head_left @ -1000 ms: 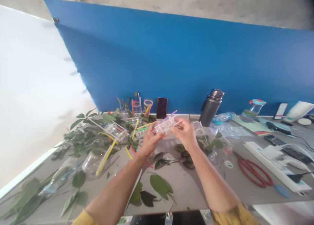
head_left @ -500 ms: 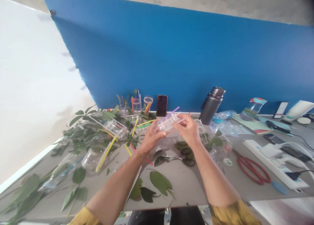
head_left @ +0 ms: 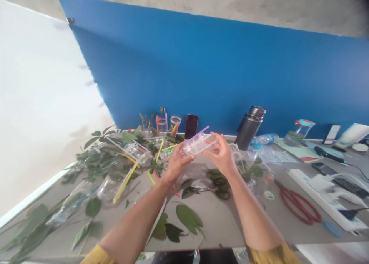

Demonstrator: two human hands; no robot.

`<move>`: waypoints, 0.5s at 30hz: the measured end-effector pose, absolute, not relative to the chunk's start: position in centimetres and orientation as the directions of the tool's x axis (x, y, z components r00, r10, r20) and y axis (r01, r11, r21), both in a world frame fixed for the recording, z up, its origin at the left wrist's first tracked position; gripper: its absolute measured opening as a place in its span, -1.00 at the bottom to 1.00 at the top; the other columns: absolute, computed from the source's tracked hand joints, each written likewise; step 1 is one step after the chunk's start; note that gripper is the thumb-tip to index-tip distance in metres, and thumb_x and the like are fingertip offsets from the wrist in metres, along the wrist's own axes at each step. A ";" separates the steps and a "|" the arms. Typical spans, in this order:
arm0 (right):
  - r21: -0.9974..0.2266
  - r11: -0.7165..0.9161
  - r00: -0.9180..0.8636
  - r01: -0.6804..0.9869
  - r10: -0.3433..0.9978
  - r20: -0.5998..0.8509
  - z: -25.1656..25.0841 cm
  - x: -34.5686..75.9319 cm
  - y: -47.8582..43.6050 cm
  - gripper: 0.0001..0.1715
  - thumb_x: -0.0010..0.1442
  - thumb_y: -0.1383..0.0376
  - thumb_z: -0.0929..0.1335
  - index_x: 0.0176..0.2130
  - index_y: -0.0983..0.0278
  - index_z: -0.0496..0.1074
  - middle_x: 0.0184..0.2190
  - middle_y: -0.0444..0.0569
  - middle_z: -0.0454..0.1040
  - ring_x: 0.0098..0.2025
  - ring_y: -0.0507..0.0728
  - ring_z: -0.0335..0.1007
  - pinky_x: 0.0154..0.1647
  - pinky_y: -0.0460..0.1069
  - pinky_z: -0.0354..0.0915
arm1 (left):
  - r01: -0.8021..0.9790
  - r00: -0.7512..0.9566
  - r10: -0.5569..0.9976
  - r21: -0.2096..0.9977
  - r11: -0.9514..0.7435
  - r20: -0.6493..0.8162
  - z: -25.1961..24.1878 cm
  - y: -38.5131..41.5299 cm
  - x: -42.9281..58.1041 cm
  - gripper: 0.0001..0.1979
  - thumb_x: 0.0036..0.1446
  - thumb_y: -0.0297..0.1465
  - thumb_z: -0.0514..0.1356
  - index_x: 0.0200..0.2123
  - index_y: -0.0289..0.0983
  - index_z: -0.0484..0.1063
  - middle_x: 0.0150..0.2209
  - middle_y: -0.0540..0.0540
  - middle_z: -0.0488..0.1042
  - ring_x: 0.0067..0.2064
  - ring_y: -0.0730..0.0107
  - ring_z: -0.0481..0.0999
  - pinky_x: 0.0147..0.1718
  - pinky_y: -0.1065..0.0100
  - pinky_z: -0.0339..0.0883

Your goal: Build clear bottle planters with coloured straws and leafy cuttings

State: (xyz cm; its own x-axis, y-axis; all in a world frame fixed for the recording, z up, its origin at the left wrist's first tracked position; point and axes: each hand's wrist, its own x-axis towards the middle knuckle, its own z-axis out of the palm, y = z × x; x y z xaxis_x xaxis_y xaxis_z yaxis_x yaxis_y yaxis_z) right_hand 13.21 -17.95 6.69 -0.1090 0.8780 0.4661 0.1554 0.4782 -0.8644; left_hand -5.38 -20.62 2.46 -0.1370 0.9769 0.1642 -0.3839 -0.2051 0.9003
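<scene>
Between my hands, raised above the table, is a clear ribbed plastic bottle piece lying on its side. A purple straw runs along its upper side, and a pale straw lies along the near side. My left hand is wrapped round the left end, thumb below. At the right end, the thumb and fingers of my right hand close on the piece near the pale straw's tip; their exact contact is partly hidden. Below lie black-handled scissors and cut green leaves.
Leafy stems, yellow straws and clear bottle pieces crowd the left. A phone and dark flask stand by the blue partition. Red-handled scissors and a power strip lie right.
The view has shifted slightly, so the surroundings sit a little lower. My right fingers have opened slightly around the right end of the bottle piece, which stays in my hands.
</scene>
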 end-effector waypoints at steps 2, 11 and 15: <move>-0.854 0.486 -0.105 0.183 0.874 0.475 6.5 13.2 -17.9 -0.03 -0.04 0.09 0.60 0.28 0.15 0.33 -0.08 0.06 0.64 -0.40 0.13 0.45 -0.42 0.04 0.39 | -0.366 -0.164 0.968 0.899 -0.241 0.193 2.5 -20.6 -5.4 -0.13 -0.20 -0.37 0.57 0.20 -0.21 0.32 0.20 -0.24 0.45 0.01 0.16 0.58 0.05 0.16 0.44; -0.862 0.490 -0.152 0.129 0.869 0.471 6.1 12.9 -17.9 0.20 -0.01 0.16 0.59 0.45 0.16 0.08 -0.36 -0.08 0.59 -0.41 0.24 0.48 -0.36 0.14 0.44 | -0.342 -0.132 0.968 0.907 -0.245 0.212 2.8 -21.0 -5.1 -0.18 -0.21 -0.38 0.58 0.14 -0.22 0.36 0.14 -0.23 0.47 0.02 0.12 0.58 0.02 0.16 0.47; -0.876 0.463 -0.133 0.134 0.885 0.447 5.8 12.7 -17.6 0.10 -0.02 0.18 0.59 0.39 0.16 0.19 -0.36 -0.07 0.60 -0.39 0.24 0.50 -0.38 0.12 0.44 | -0.367 -0.078 0.970 0.898 -0.241 0.229 2.6 -20.7 -5.3 -0.22 -0.21 -0.40 0.57 0.12 -0.22 0.39 0.15 -0.22 0.47 0.02 0.15 0.57 0.02 0.17 0.45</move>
